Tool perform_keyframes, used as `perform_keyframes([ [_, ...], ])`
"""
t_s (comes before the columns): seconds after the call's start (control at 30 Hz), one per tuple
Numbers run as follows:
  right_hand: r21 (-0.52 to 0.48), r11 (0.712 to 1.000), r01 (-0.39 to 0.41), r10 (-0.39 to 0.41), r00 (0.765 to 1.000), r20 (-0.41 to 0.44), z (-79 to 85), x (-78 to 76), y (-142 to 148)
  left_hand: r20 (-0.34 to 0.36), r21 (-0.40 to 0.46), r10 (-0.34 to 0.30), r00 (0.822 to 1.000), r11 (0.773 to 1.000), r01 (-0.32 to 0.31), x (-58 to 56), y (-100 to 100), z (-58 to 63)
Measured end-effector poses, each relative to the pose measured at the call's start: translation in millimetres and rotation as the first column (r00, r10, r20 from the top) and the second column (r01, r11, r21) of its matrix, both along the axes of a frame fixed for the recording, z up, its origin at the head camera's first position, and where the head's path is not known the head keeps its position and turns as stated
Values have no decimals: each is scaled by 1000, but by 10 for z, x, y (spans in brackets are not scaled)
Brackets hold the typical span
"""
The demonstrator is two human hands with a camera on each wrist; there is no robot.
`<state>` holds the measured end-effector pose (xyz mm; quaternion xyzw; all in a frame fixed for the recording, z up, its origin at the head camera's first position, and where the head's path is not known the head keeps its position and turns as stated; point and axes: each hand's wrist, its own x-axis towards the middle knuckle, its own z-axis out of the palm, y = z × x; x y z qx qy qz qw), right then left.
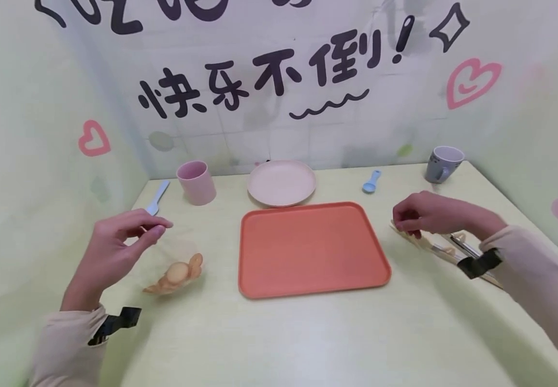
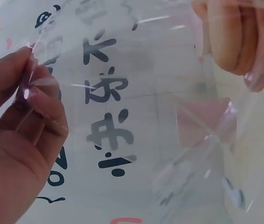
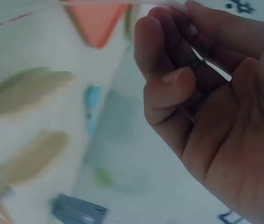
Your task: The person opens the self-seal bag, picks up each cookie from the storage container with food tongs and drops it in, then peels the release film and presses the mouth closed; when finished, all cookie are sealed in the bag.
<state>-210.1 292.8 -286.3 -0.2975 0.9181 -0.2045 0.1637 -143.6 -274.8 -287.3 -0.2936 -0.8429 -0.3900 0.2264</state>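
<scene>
My left hand pinches the top of a clear plastic bag between thumb and index finger. The see-through film spreads across the left wrist view. Light brown rounded pieces hang inside it, above the table left of the orange tray; their kind is unclear. My right hand is right of the tray, thumb and fingertips together. In the right wrist view a thin pale strip meets these fingertips; what it belongs to lies out of frame. Beneath the hand are metal tongs with beige tips, partly covered by the arm.
Along the back stand a pink cup, a pink plate and a grey mug. A small blue measuring spoon lies between plate and mug. Near my left hand is a pale blue spoon. Printed cloth walls enclose the table.
</scene>
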Motion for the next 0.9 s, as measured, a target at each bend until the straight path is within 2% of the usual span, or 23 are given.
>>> perform_keyframes([
  [0.07,30,999,41,-41,999,-1,-171,-106,-29,-1,-9,15,1000,1000,-15,-1,7,-11],
  [0.17,67,991,117,-114,992,-55,-395,-225,-53,-3,-22,27,1000,999,-27,-16,24,-8],
  [0.3,82,981,175,-165,980,-110,-540,-299,-55,-11,-27,21,1000,999,-22,-36,55,18],
  [0.4,109,979,171,-157,980,-122,-526,-309,-82,-17,-35,21,1000,999,-22,-32,59,46],
  [0.6,151,979,139,-113,979,-169,-360,-253,-208,-44,-22,42,998,999,-43,-2,67,106],
  [0.73,43,986,162,-150,968,-203,-249,-139,-401,-74,43,60,995,997,-57,-4,126,162],
  [0.9,-192,977,89,-125,975,-184,-196,12,-893,-115,179,80,990,982,-59,-20,254,279],
])
